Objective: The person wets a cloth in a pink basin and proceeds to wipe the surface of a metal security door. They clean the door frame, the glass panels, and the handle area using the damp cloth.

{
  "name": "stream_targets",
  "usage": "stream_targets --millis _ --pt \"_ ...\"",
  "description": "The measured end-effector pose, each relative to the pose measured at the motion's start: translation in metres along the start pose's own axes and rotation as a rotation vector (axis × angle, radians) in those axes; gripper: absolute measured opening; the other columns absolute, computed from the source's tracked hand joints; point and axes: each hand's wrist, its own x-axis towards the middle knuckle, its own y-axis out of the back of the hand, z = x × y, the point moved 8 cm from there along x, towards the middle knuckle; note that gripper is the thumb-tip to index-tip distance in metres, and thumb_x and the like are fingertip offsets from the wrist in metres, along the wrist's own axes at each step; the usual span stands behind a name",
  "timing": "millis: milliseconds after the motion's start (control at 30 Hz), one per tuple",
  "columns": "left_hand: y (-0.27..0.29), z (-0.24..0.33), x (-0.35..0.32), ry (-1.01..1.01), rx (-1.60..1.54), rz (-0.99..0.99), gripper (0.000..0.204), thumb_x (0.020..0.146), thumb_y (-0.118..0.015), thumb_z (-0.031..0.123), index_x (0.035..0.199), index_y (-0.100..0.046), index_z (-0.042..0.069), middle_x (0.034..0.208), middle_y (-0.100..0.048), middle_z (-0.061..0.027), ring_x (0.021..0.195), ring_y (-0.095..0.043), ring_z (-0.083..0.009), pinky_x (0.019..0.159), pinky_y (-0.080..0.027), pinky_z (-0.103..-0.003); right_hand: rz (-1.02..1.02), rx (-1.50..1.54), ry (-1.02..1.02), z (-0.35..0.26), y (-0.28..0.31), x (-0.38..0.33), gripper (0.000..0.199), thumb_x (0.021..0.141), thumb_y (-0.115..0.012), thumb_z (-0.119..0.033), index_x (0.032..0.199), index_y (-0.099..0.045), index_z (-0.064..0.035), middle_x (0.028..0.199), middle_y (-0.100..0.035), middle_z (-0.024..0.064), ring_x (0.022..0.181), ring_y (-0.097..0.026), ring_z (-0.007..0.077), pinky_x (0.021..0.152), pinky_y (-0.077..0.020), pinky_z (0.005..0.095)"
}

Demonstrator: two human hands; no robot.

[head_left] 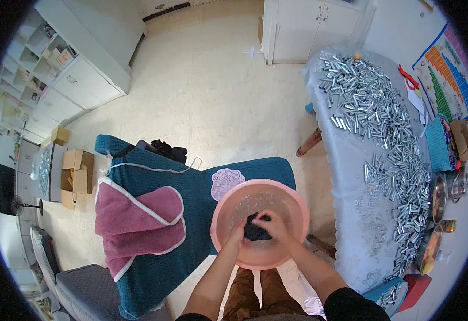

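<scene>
A round pink basin (224, 206) with water in it stands in front of me. Inside it is a small bunched black cloth (256, 231), wet-looking and held low in the basin. My right hand (273, 223) pinches the cloth from above, thumb and fingers closed on its upper side. At the cloth's left edge, my left hand (238, 234) grips it; those fingertips are partly hidden. A lilac scalloped washboard (226, 183) lies just behind the basin's far left rim.
A mauve towel with white trim (137, 219) lies on the teal-covered couch (164, 262) at left, near a white cord (151, 168). At right, a long cloth-covered table (351, 214) bears many small metal tubes (373, 101). An open cardboard box (76, 171) stands far left.
</scene>
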Motion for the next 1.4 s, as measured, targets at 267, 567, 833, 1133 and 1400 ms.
stream_targets --millis 267,567,833,1133,1400 --pt "-0.050 0.008 -0.055 0.074 -0.348 -0.267 0.039 0.093 -0.045 0.037 0.120 -0.052 0.009 0.111 -0.060 -0.0079 0.096 -0.060 -0.0208 0.080 -0.051 -0.036 0.179 0.737 -0.342 0.015 0.002 -0.027 0.032 0.086 -0.061 -0.028 0.109 -0.057 -0.0061 0.103 -0.060 0.0052 0.097 -0.057 0.0174 0.087 -0.0453 0.0321" --pt "0.011 -0.017 -0.019 -0.093 0.005 -0.113 0.050 0.088 -0.051 0.048 0.123 -0.050 0.012 0.118 -0.055 -0.0091 0.108 -0.054 -0.0239 0.086 -0.049 -0.041 0.168 0.697 -0.296 -0.011 -0.013 -0.037 0.035 0.086 -0.059 -0.036 0.104 -0.060 -0.0056 0.097 -0.062 0.0060 0.087 -0.059 0.0177 0.079 -0.0476 0.0326" --pt "-0.048 -0.002 -0.113 0.065 -0.129 -0.325 0.053 0.089 -0.043 0.054 0.129 -0.042 0.019 0.120 -0.053 -0.0069 0.108 -0.054 -0.0224 0.087 -0.048 -0.046 0.064 0.125 0.090 -0.067 -0.041 -0.074 0.023 0.091 -0.054 -0.020 0.100 -0.060 -0.0005 0.087 -0.061 0.0035 0.083 -0.054 0.0117 0.079 -0.0429 0.0258" --pt "-0.080 0.024 -0.187 0.043 -0.040 -0.401 0.051 0.093 -0.037 0.049 0.129 -0.040 0.013 0.121 -0.050 -0.0091 0.110 -0.053 -0.0235 0.088 -0.050 -0.044 -0.143 0.356 -0.023 -0.095 -0.042 -0.081 0.026 0.089 -0.053 -0.010 0.113 -0.057 -0.0006 0.106 -0.060 0.0063 0.095 -0.056 0.0151 0.087 -0.0429 0.0285" --pt "-0.093 0.037 -0.222 -0.035 0.110 -0.711 0.042 0.085 -0.064 0.024 0.119 -0.046 0.008 0.116 -0.051 -0.0106 0.102 -0.057 -0.0274 0.084 -0.054 -0.046 -0.532 0.191 -0.036 -0.150 -0.062 -0.113 0.038 0.089 -0.056 -0.019 0.125 -0.051 -0.0063 0.106 -0.061 0.0082 0.099 -0.055 0.0149 0.086 -0.0445 0.0275"
